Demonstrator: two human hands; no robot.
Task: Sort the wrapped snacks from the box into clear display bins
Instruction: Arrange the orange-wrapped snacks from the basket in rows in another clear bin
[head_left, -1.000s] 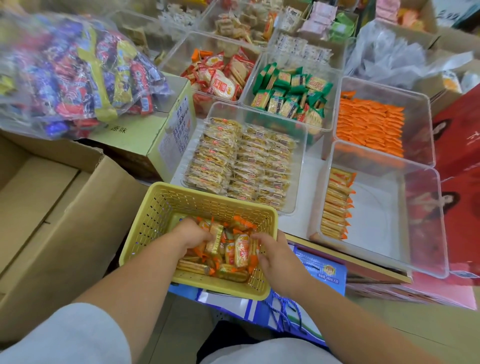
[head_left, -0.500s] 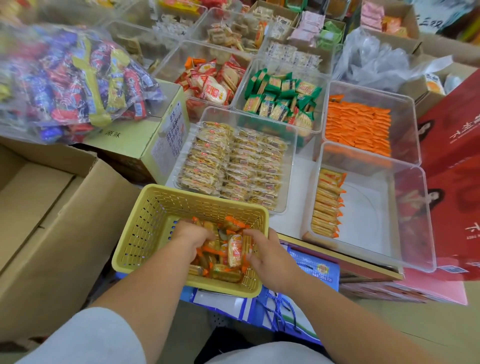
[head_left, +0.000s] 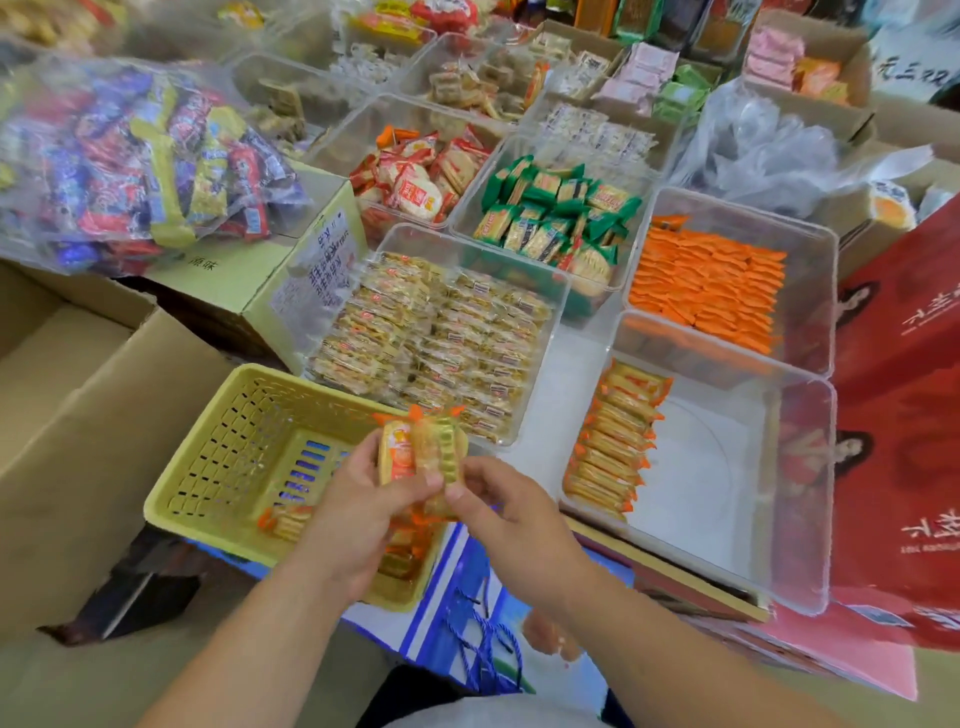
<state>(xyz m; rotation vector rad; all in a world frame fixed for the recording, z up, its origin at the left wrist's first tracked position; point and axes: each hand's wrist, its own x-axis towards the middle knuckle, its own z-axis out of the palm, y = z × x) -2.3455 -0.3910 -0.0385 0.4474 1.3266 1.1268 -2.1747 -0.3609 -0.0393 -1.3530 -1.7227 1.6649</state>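
Note:
A bunch of orange-and-gold wrapped snacks (head_left: 422, 453) is held above the yellow plastic basket (head_left: 228, 447), gripped between both hands. My left hand (head_left: 358, 512) clasps the bunch from the left and my right hand (head_left: 498, 506) pinches it from the right. A few more of the same snacks (head_left: 283, 519) lie on the basket's floor. To the right stands a clear bin (head_left: 727, 467) with one row of the same snacks (head_left: 613, 441) along its left wall; most of its floor is bare.
Clear bins behind hold gold packets (head_left: 436, 332), orange packets (head_left: 711, 280), green packets (head_left: 556, 213) and red-white packets (head_left: 415, 176). An open cardboard box (head_left: 67, 415) lies at left, a bag of mixed candy (head_left: 130, 161) on a green carton, a red carton (head_left: 904, 415) at right.
Both hands were down in the basket among the snacks; now they have lifted a bunch of them above the basket's rim. The basket holds far fewer snacks.

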